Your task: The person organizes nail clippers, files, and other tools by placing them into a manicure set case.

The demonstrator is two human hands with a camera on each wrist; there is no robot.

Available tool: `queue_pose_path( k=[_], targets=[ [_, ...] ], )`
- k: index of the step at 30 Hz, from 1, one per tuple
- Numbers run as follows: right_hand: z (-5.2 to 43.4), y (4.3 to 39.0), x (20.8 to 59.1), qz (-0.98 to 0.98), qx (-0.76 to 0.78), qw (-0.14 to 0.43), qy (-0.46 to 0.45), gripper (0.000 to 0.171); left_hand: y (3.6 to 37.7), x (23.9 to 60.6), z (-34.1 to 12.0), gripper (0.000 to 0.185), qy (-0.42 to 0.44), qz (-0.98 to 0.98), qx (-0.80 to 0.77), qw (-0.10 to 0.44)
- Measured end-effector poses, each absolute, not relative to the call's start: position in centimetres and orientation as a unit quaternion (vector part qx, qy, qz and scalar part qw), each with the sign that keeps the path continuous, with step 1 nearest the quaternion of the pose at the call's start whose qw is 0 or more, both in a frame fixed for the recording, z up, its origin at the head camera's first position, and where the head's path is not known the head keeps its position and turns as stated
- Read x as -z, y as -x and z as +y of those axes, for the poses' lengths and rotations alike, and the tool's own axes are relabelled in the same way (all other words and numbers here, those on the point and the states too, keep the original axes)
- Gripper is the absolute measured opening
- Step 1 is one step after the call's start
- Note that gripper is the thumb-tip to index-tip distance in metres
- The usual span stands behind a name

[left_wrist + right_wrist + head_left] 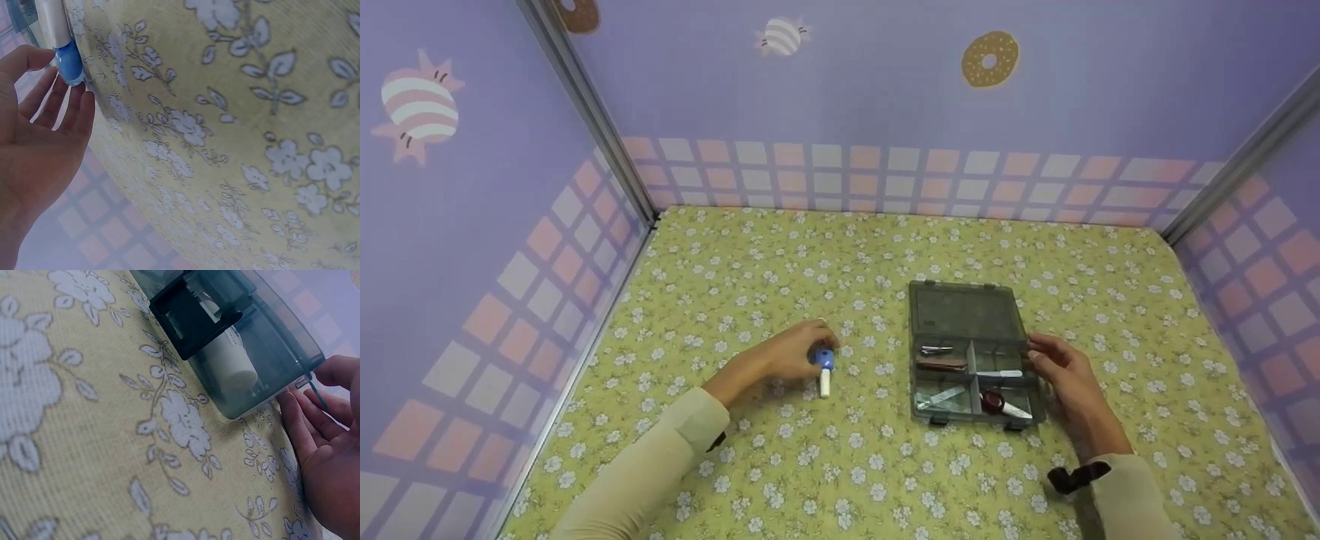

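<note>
My left hand [799,351] pinches a nail polish bottle [825,367] with a blue body and a white cap, low over the cloth. In the left wrist view the thumb lies on one side of the blue glass [68,63] and the fingertips on the other. A grey see-through compartment box [916,390] lies with its lid [966,309] folded back. My right hand [1069,379] holds the box's right side, thumb at the rim and fingers below. Inside are a dark red nail polish bottle [992,401] with a white cap, nail clippers [936,350] and a clear strip [943,396].
Also in the box are a reddish-brown flat piece [941,364] and a white slim tool [999,373]. Black latches [197,315] stick out from its front edge. Flowered yellow cloth [840,480] covers the table, with purple panels [870,90] around it.
</note>
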State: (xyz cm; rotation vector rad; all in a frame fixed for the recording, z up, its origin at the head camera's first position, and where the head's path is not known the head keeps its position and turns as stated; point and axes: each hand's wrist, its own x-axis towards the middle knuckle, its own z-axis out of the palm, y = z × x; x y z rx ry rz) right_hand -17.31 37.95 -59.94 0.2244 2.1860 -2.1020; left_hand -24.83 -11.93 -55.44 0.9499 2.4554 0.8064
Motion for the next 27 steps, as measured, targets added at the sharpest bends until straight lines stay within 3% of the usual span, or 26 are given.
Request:
queue_pose_path(
  k=[7,17,27],
  targets=[
    [38.0,17.5,60.0,0.723,0.688,0.039,-0.056,0.055,24.7,55.3,-12.3,0.039,-0.344,0.874,-0.283,0.197],
    [38.1,17.5,60.1,0.734,0.677,0.024,-0.044,0.054,24.7,55.7,-11.3,0.026,-0.333,0.892,-0.247,0.182],
    [38.2,17.5,60.4,0.739,0.671,0.026,-0.057,0.052,24.2,55.5,-9.7,0.030,-0.356,0.886,-0.248,0.162]
  ],
)
